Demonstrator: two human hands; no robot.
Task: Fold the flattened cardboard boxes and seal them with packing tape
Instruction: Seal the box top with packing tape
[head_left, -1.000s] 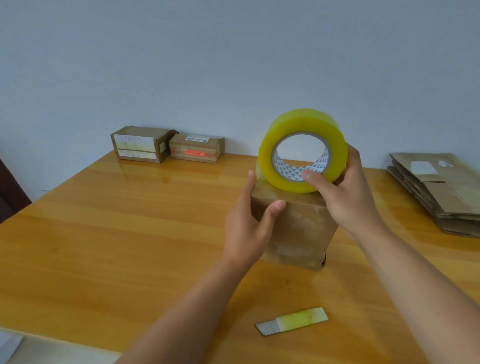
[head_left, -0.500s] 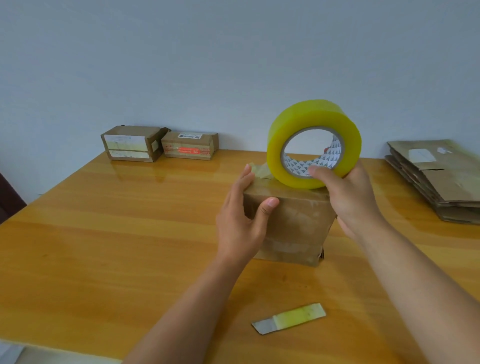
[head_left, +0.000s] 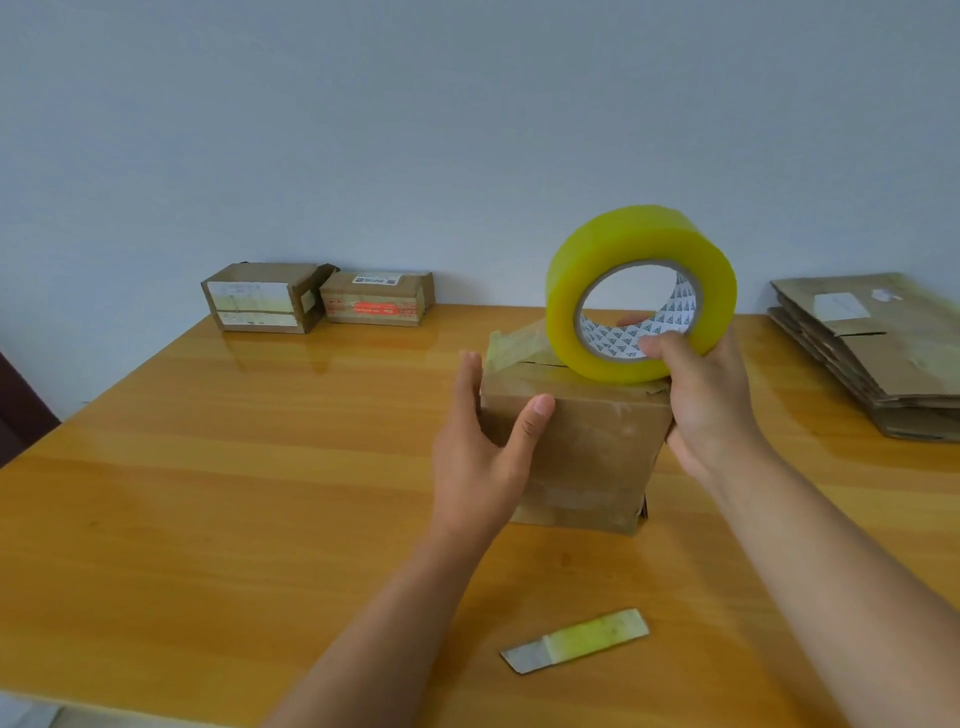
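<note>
- Two hands at work on my feed: the left hand (head_left: 480, 457) braces the cardboard box (head_left: 576, 452), fingers straight along its left side, thumb on the front face.
- My right hand (head_left: 701, 395) grips the yellow tape roll (head_left: 641, 291), thumb inside the core, roll standing on the box top.
- A tape strip (head_left: 519, 340) runs from the roll to the box's far-left edge.
- The box stands mid-way on the wooden table (head_left: 234, 493); a cutter (head_left: 574, 642) lies nearer, flattened boxes (head_left: 878, 353) far right, two sealed boxes (head_left: 317, 301) against the wall.

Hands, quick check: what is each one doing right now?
Left hand: open, fingers and thumb straight against the cardboard box, steadying it.
Right hand: holding the tape roll, thumb inside the core.
</note>
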